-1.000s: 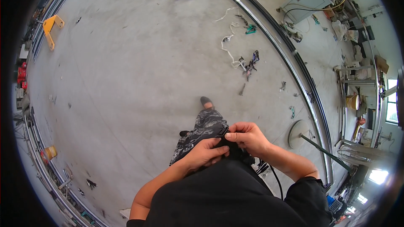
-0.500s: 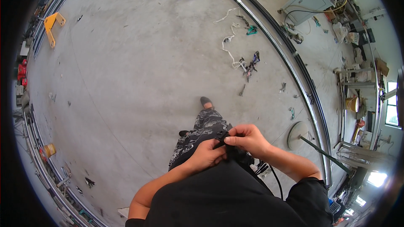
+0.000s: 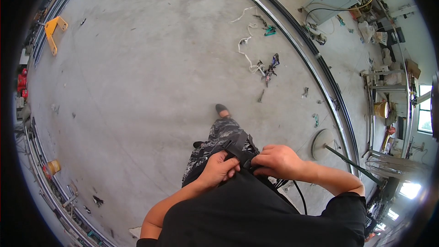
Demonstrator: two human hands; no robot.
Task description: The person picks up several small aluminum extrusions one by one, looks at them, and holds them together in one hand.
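Note:
At my waist, a black webbing belt runs across the front of the black shirt, its flat end sticking up over the patterned trousers. My left hand is closed on the belt, thumb and fingers pinched near its middle. Beside it, my right hand has its fingers curled on the belt at a dark part that looks like a buckle. The fingertips of the right hand are partly hidden. Black cables hang below the right wrist.
Long metal rails cross the floor on the right. Near them stands a round-based green pole. White rope and scattered tools lie ahead. A yellow bracket is at far left, a grey cabinet at far right.
My right hand has moved rightward from the pinch at the belt's front, and my left has shifted slightly left. More of the belt's flat end now shows between them.

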